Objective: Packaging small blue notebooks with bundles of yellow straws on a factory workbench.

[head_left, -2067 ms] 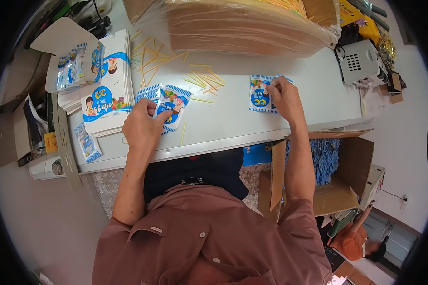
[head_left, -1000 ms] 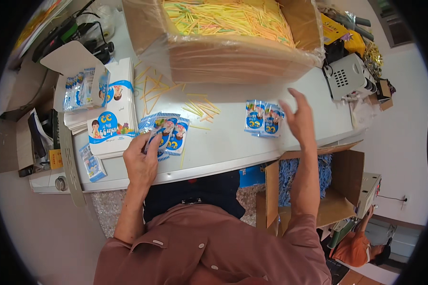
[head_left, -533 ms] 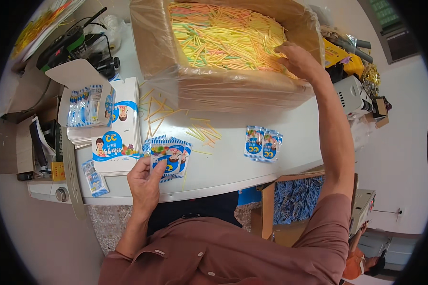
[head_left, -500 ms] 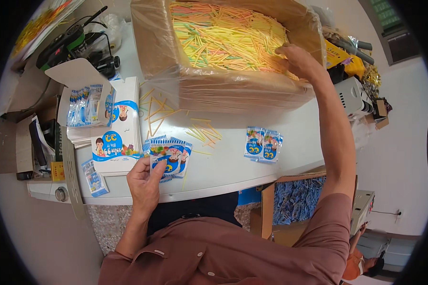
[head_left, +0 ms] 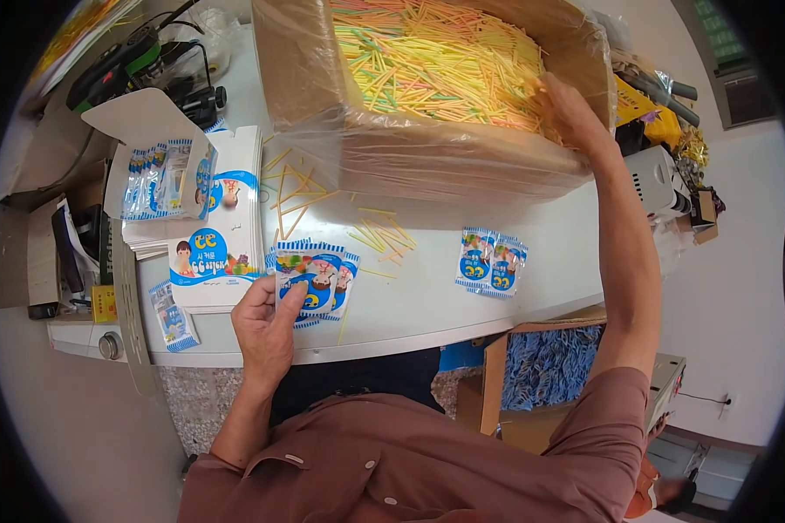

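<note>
My left hand (head_left: 268, 327) is closed around a small fan of blue-and-white printed sachets (head_left: 323, 281), thumb pressed on the front one. My right hand (head_left: 574, 112) reaches into the right end of a large cardboard box (head_left: 305, 65) lined with clear plastic. Thin yellow, orange, pink and green sticks (head_left: 436, 61) fill that box. The fingertips are down at the sticks and partly hidden, so whether they hold any cannot be told. Two more sachets (head_left: 490, 263) lie on the table to the right.
An open carton (head_left: 139, 131) of upright sachets stands at left on a stack of printed flat cartons (head_left: 235, 228). Loose sticks (head_left: 298, 196) lie before the big box. One sachet (head_left: 174, 315) rests near the table's left edge. Below right, a box holds blue sachets (head_left: 545, 370).
My right hand has shifted slightly at the right end of the stick box. The whole view has moved a little. My left hand keeps its hold on the sachets.
</note>
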Demonstrator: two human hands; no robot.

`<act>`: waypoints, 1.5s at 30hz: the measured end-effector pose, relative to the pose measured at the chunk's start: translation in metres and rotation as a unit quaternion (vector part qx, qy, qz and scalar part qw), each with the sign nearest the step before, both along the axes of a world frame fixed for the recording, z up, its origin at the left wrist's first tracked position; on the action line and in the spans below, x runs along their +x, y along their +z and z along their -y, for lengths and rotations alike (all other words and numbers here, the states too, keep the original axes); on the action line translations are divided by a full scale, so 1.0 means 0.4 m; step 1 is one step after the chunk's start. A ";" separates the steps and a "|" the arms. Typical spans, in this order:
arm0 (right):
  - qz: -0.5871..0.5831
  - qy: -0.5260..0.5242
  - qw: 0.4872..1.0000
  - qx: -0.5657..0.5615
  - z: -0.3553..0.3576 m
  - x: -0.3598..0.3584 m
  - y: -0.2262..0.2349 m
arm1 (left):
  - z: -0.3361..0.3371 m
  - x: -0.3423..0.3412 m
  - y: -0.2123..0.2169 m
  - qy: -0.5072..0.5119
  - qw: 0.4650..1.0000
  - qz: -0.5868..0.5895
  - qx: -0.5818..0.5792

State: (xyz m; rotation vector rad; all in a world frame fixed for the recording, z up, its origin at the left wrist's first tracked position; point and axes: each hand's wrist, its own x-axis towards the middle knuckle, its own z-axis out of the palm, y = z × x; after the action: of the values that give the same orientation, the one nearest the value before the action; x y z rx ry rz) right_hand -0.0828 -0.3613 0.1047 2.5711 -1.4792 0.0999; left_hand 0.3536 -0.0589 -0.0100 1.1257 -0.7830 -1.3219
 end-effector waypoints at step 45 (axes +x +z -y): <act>0.724 -0.137 0.460 0.496 -0.660 0.468 -0.097 | 0.126 -0.095 0.202 -0.079 0.977 -0.139 -0.142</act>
State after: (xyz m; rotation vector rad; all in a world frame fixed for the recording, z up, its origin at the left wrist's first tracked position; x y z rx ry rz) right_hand 0.1044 -0.0972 0.0657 2.5008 -3.0668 2.7465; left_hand 0.3155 -0.1091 0.0706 0.6456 -0.8334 -1.4117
